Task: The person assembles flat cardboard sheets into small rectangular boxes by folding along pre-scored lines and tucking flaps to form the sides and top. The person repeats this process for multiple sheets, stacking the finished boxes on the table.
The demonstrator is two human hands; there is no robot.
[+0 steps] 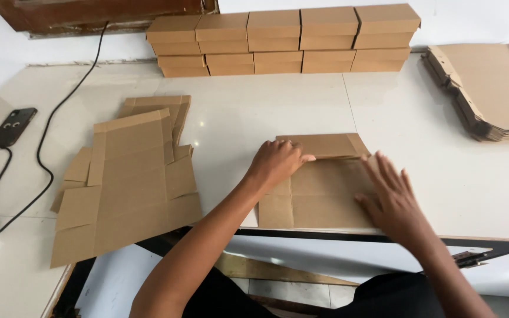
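Hands on cardboard blank [319, 197] at table [254, 118] near edge, 6 o'clock. Left hand [277, 162] fingers curled, pressing the folded back flap at the blank's 11 o'clock. Right hand [390, 197] open, fingers spread flat on its 3 o'clock side. Flat blanks [128, 182] at 9 o'clock, finished boxes [284, 41] at 12.

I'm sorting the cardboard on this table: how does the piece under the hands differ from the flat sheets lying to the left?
The cardboard blank under the hands has its far flap folded up and over; the flat sheets on the left lie fully unfolded. The blank is a single piece pressed by the left hand and right hand; the sheets are stacked and untouched. The blank sits at the table's near edge; the sheets overhang it. Both are plain brown, creased cardboard.
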